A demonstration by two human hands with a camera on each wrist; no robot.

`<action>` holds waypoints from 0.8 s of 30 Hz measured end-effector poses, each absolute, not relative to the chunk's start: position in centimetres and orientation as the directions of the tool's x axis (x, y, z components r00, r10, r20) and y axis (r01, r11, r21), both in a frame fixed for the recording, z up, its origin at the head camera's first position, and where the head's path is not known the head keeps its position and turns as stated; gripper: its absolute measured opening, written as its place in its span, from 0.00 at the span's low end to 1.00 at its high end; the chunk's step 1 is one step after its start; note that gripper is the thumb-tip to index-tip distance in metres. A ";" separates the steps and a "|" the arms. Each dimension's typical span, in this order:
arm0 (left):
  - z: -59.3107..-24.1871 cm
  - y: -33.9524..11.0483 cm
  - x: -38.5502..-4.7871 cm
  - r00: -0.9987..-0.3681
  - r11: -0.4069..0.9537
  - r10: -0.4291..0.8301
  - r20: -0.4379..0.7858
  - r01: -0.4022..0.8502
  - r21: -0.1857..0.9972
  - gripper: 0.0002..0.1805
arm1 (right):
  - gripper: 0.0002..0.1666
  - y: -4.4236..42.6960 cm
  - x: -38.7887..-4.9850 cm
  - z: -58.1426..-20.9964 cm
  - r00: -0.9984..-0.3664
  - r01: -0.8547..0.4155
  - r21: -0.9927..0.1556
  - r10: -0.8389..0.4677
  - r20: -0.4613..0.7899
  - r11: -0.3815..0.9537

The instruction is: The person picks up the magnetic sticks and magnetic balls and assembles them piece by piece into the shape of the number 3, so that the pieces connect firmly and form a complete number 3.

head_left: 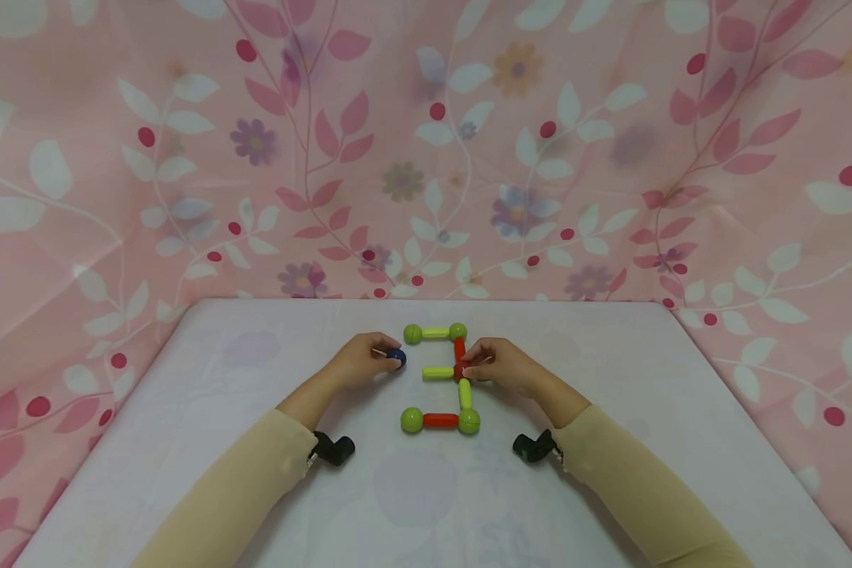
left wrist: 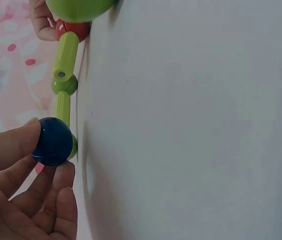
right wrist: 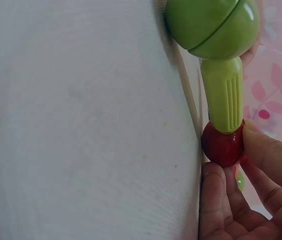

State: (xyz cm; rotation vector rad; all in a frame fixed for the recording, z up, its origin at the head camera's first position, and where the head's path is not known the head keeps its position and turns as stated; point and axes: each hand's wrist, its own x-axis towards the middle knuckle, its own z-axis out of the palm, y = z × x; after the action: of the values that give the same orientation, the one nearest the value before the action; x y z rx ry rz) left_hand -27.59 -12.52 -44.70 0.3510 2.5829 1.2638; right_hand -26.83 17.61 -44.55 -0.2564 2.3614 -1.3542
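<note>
My left hand (head_left: pixel 360 360) pinches a dark blue ball (left wrist: pixel 53 142) between thumb and fingers, left of a figure built of balls and rods. My right hand (head_left: pixel 504 366) grips the red ball (right wrist: pixel 222 144) at the figure's middle joint. From that joint a yellow-green rod (head_left: pixel 437 372) points left, its free end a small gap from the blue ball. A red rod (head_left: pixel 459 347) runs up to a green ball (head_left: pixel 457 331), and another yellow-green rod (right wrist: pixel 224 95) joins the lower right green ball (head_left: pixel 469 421). Fingers partly cover the red ball in the head view.
The top arm is a yellow-green rod (head_left: pixel 436 334) ending in a green ball (head_left: pixel 412 334). At the bottom, a red rod (head_left: pixel 440 420) leads to another green ball (head_left: pixel 412 420). All lie on a pale-covered table (head_left: pixel 426 505) before a pink floral cloth (head_left: pixel 426 158).
</note>
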 end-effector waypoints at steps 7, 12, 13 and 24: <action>-44.4 -11.9 -26.9 -0.928 0.571 0.351 -0.127 0.105 0.814 0.16 | 0.13 17.6 -26.9 -44.6 -0.902 0.030 -0.861 -0.357 -0.242 0.508; -44.6 -11.4 -26.5 -0.917 0.562 0.376 -0.131 0.114 0.820 0.15 | 0.13 17.6 -26.8 -44.7 -0.902 0.031 -0.862 -0.357 -0.243 0.507; -44.7 -11.2 -26.4 -0.916 0.562 0.379 -0.132 0.114 0.819 0.15 | 0.13 17.5 -26.7 -44.6 -0.902 0.034 -0.862 -0.355 -0.244 0.506; -44.7 -10.5 -25.9 -0.907 0.569 0.393 -0.153 0.109 0.815 0.15 | 0.14 17.6 -26.8 -44.8 -0.905 0.035 -0.849 -0.344 -0.251 0.527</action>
State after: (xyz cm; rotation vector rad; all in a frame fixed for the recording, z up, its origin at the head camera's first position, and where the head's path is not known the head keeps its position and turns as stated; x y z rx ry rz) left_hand -25.94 -10.55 -44.68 0.4115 2.4865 1.2606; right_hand -26.84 17.63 -44.76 -0.2536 2.3805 -1.3373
